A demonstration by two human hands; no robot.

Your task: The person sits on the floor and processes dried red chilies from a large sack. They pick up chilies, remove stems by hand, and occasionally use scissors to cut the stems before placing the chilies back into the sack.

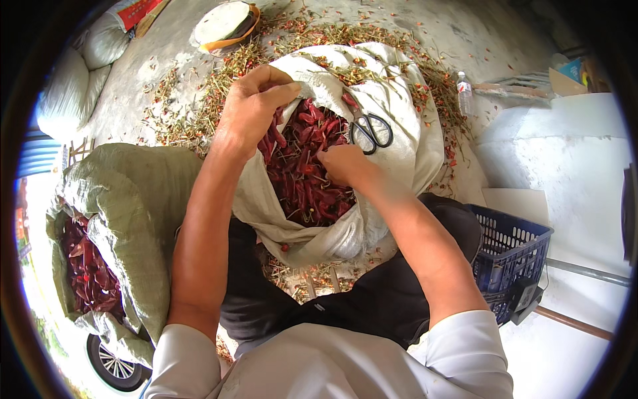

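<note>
A white woven sack (413, 149) stands open between my knees, with dried red chili peppers (309, 199) inside. At the far left of its mouth, my left hand (261, 102) has its thumb and fingers together by the rim; dried chilies show just below it, and whether it grips the rim or a chili is unclear. My right hand (344, 164) is over the chilies, fingers curled and pointing down among them; what lies between its fingertips is hidden. Black-handled scissors (371, 132) rest on the sack's right side, above my right hand, beside a single red chili.
Cut stems and caps (229, 75) litter the concrete floor and sack folds. A green woven sack (144, 199) of chilies stands at my left. A blue plastic crate (513, 249) is at my right, a plastic bottle (464, 95) at upper right, and a round container (224, 25) at the top.
</note>
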